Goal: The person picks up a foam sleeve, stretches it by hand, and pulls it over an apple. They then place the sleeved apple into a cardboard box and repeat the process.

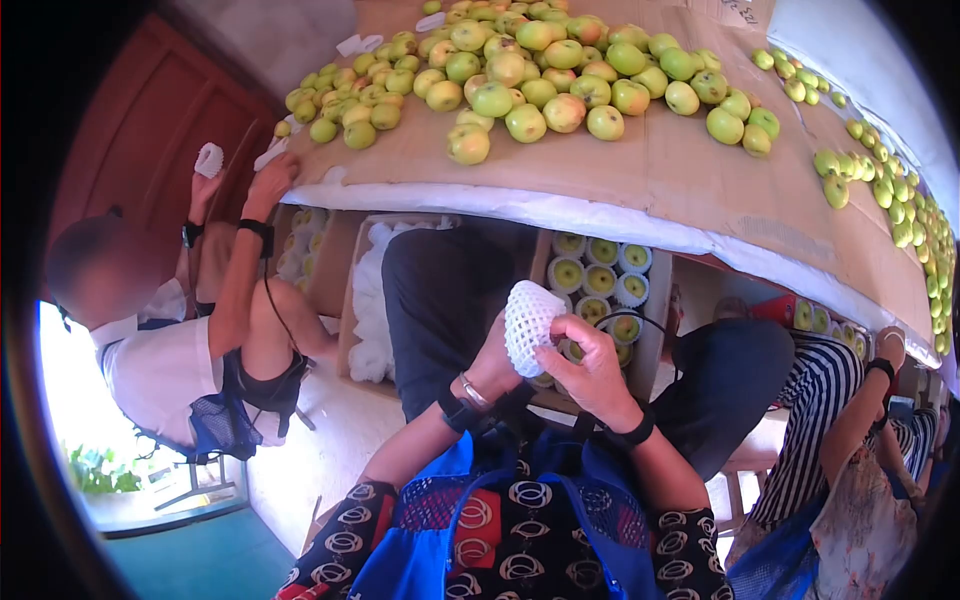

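Observation:
In front of my lap is a white foam fruit net (528, 328), standing upright and rounded. My left hand (492, 362) wraps its left side from behind, fingers mostly hidden. On the other side, my right hand (588, 368) pinches the net's edge between thumb and fingers. I cannot tell whether an apple is inside the net. Just beyond my hands, under the table edge, a carton (655, 340) holds rows of netted apples (600, 281). A large pile of loose green-yellow apples (540, 93) lies on the cardboard-covered table (640, 185).
Left of my knee stands a carton of white foam nets (372, 305). A person (165, 350) sits at the left, holding another foam net (208, 160). At the right sits a person in striped trousers (815, 420). More apples (905, 205) lie along the table's right side.

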`<state>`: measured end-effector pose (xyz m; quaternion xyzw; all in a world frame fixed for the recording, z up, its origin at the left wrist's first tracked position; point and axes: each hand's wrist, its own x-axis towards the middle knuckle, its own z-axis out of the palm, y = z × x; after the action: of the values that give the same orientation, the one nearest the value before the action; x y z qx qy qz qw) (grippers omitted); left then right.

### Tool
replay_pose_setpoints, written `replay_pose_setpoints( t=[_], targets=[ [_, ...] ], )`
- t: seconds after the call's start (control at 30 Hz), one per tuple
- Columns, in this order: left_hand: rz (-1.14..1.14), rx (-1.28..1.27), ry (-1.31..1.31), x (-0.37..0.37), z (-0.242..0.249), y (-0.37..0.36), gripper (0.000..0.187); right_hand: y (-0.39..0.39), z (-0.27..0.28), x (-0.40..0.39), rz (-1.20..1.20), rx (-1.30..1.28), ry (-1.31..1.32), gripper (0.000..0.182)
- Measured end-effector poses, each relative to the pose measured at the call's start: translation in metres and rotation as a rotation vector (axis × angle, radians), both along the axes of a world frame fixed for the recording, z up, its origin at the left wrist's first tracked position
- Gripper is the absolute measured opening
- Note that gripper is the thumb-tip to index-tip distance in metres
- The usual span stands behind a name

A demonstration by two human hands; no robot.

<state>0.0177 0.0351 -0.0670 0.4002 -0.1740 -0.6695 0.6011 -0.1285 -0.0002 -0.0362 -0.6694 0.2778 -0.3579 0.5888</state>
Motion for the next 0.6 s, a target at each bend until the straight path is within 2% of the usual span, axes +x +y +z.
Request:
replay_pose_setpoints(
  t=[0.1, 0.17, 0.23, 0.3, 0.33, 0.37, 0.4, 0.43, 0.5, 0.57, 0.6],
  targets=[
    [0.062, 0.052, -0.006, -0.006, 0.008, 0.000, 0.018, -0.001, 0.005, 0.001, -0.043, -0.001, 0.000, 0.026],
    [-0.014, -0.055, -0.213, -0.001, 0.003, 0.002, 0.022, 0.000, -0.001, 0.001, 0.018, 0.043, 0.002, 0.026],
    [0.002, -0.123, -0.222, 0.001, -0.006, 0.001, 0.026, 0.000, -0.002, 0.003, 0.072, 0.086, 0.003, 0.026],
    [0.020, -0.195, -0.225, 0.001, -0.008, 0.000, 0.029, 0.000, 0.000, 0.004, -0.036, 0.023, 0.066, 0.022],
    [0.081, -0.108, -0.200, 0.004, -0.002, -0.001, 0.033, -0.003, 0.001, 0.003, -0.042, 0.019, 0.064, 0.022],
    [0.137, -0.022, -0.176, 0.009, 0.004, -0.004, 0.037, -0.007, 0.002, 0.003, -0.172, -0.137, 0.096, 0.019],
    [0.252, -0.016, -0.277, 0.012, 0.010, -0.001, 0.034, -0.010, 0.002, 0.002, -0.300, -0.288, 0.133, 0.017],
    [0.343, -0.080, -0.441, 0.013, 0.015, -0.003, 0.036, -0.012, 0.002, 0.002, -0.306, -0.286, 0.137, 0.017],
    [0.273, -0.184, -0.664, 0.003, 0.038, 0.000, 0.036, -0.014, 0.002, 0.004, -0.368, -0.404, 0.164, 0.015],
    [0.152, -0.299, -1.001, -0.009, 0.044, 0.001, 0.034, -0.013, 0.002, 0.004, -0.343, -0.385, 0.150, 0.016],
    [0.105, -0.255, -0.840, -0.013, 0.040, -0.001, 0.032, -0.013, 0.003, 0.005, -0.321, -0.371, 0.140, 0.016]
  ],
)
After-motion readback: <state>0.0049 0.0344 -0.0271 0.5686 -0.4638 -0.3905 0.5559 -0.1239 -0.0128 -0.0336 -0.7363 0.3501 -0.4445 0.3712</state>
